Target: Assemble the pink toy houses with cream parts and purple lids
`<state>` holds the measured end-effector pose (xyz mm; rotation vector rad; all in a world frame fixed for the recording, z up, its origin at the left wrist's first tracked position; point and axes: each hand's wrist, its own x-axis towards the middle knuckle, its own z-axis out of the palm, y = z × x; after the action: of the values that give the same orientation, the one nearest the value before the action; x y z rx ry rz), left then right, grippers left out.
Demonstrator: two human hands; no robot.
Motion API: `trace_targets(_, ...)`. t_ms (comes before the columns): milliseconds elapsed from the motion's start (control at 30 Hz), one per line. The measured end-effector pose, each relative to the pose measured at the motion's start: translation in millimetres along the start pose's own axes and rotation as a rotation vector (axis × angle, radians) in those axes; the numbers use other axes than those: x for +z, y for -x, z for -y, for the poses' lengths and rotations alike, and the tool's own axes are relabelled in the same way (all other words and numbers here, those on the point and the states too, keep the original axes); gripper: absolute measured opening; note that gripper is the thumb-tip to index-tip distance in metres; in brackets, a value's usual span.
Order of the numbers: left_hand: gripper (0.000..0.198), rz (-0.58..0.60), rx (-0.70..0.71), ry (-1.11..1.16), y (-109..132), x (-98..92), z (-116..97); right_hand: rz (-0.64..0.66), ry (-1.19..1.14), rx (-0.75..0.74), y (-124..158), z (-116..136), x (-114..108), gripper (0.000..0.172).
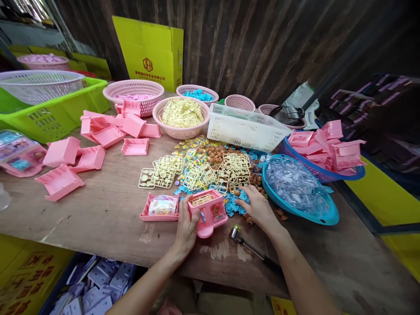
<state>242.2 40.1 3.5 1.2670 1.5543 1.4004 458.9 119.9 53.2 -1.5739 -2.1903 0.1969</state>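
Observation:
My left hand [186, 225] grips the near left side of a pink toy box [210, 211] that rests on the wooden table [98, 214]. The box has cream parts in its open top and small blue and red pieces on its front. My right hand [257, 205] lies palm down on a pile of small blue plastic pieces [233, 204], its fingers curled into them. What they pinch is hidden. Beside the box on the left sits a pink tray [159, 206] with a wrapped item in it. Cream part frames [197, 171] lie just beyond.
A small hammer [249, 247] lies near the table's front edge. A blue bowl of clear pieces [297, 188] sits at the right, pink shells [328, 146] in a blue basket behind it. Pink trays [88, 148], baskets and a green crate [52, 111] fill the left and back.

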Motion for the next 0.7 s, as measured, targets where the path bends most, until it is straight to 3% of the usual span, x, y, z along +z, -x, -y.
trace_targets(200,0.048,0.024,0.016,-0.030,0,-0.7,-2,-0.060,0.072,-0.028,4,-5,6,0.031)
trace_targets(333,0.044,0.056,0.115,-0.073,2,-3.2,-2,-0.049,0.223,-0.072,4,-4,4,0.036)
trace_targets(500,0.041,0.213,0.267,-0.143,7,-10.2,3,-0.019,0.434,-0.100,1,1,-2,0.040)
trace_targets(700,0.044,0.336,0.307,-0.186,11,-16.9,-2,-0.023,0.502,-0.103,-2,1,-6,0.042)
